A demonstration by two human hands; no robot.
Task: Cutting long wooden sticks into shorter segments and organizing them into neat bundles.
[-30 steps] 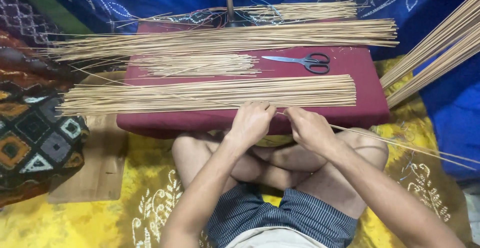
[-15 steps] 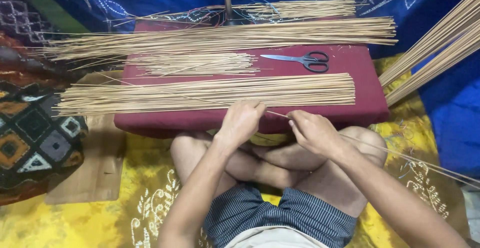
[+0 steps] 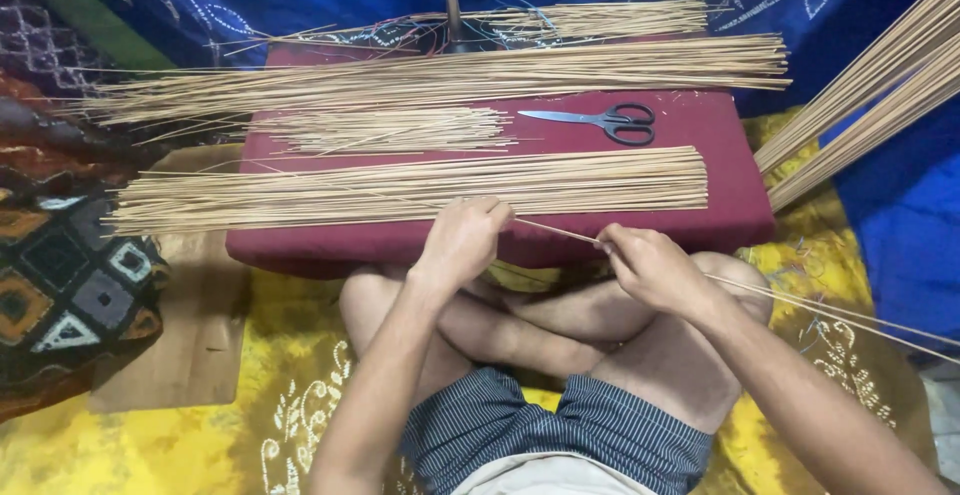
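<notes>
Two hands share one thin stick at the maroon cushion's near edge: my left hand and right hand both pinch it, drawing it off the front bundle. I judge the next move needs steady pull; scissors lie beyond.

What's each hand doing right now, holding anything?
Left hand: closed, pinching one thin stick at the near bundle of sticks.
Right hand: closed on the same thin stick, further along it.
</notes>
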